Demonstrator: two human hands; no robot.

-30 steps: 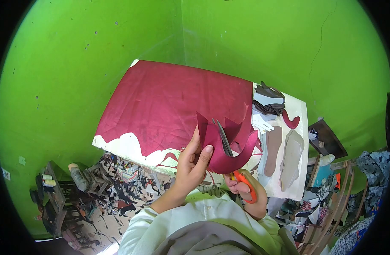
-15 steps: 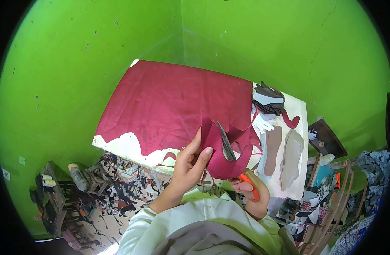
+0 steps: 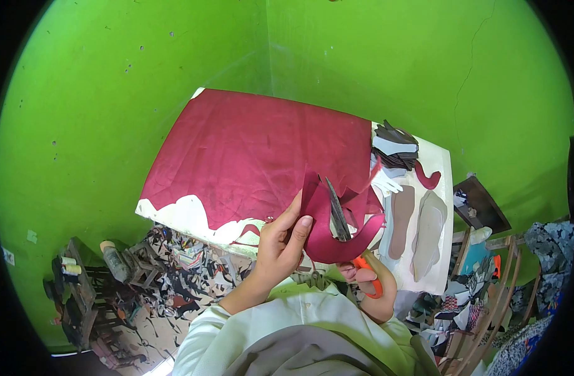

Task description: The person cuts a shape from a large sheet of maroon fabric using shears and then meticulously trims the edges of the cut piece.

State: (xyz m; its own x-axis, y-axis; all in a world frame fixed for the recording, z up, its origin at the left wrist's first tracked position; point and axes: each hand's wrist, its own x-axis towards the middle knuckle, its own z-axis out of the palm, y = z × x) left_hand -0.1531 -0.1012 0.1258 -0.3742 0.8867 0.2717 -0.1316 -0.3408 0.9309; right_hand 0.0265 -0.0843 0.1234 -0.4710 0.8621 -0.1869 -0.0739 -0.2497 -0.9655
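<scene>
A curved maroon piece of material (image 3: pixel 324 244) is pinched between the thumb and fingers of my left hand (image 3: pixel 284 243), raised above the table edge. My right hand (image 3: pixel 360 276) is closed round the orange handles of a pair of scissors (image 3: pixel 339 216). The dark blades point up and away from me, slightly apart, inside the curve of the maroon piece. Behind my hands, a large maroon sheet (image 3: pixel 255 144) with a scalloped near edge covers most of the table. Part of the scissors is hidden by the held piece.
On the right of the white table (image 3: pixel 440 188) lie a brown sole-shaped piece (image 3: pixel 402 222), grey sole-shaped pieces (image 3: pixel 429 232), a stack of dark pieces (image 3: pixel 396 147) and a curved maroon offcut (image 3: pixel 428 177). Scraps (image 3: pixel 180 269) litter the floor at left. Green walls stand behind.
The scissors and the held maroon piece have shifted slightly to the right. The curve has opened wider round the blades, and the right-hand strip has swung outward.
</scene>
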